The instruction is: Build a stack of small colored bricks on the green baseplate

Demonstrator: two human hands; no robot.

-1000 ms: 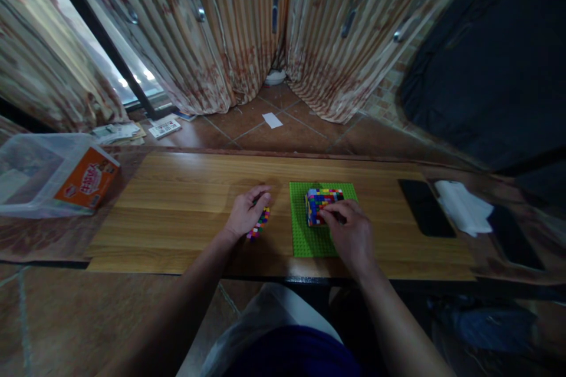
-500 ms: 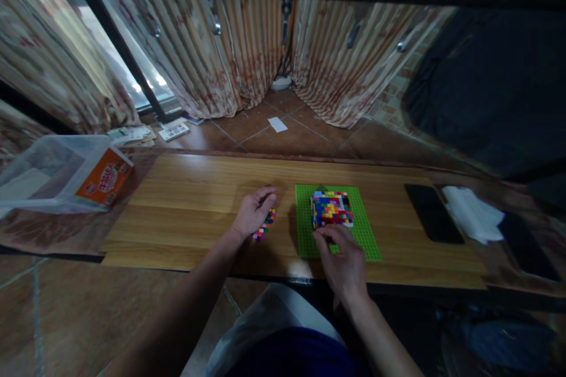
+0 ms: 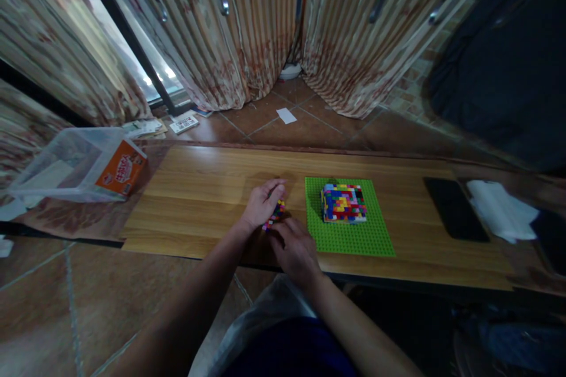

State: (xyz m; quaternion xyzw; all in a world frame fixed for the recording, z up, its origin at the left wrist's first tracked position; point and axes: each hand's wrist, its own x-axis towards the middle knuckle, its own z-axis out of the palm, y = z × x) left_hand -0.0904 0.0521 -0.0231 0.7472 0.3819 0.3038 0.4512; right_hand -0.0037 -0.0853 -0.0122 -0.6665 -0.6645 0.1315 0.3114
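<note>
My left hand [image 3: 264, 205] rests on the wooden board, its thumb and fingers loosely spread and curved around a small heap of loose coloured toy bricks [image 3: 280, 210]. From the right, my right hand [image 3: 297, 249] reaches to the near edge of that heap, thumb and forefinger bent and slightly apart at the bricks. No brick shows between its fingertips. Right of both hands lies a green baseplate [image 3: 354, 240]. On its far half stands a low block built of many coloured bricks [image 3: 344, 203], which neither hand touches. My left palm hides part of the heap.
A clear plastic box [image 3: 79, 188] with an orange label stands left of the wooden board [image 3: 186, 200]. On the right lie a black flat phone-like object [image 3: 457, 209] and a white folded packet [image 3: 502, 209]. Curtains [image 3: 260, 35] hang beyond the table, above a tiled floor.
My right hand has left the near edge of the built block and moved left to the loose bricks. The left hand stays beside the heap. The view has shifted slightly.
</note>
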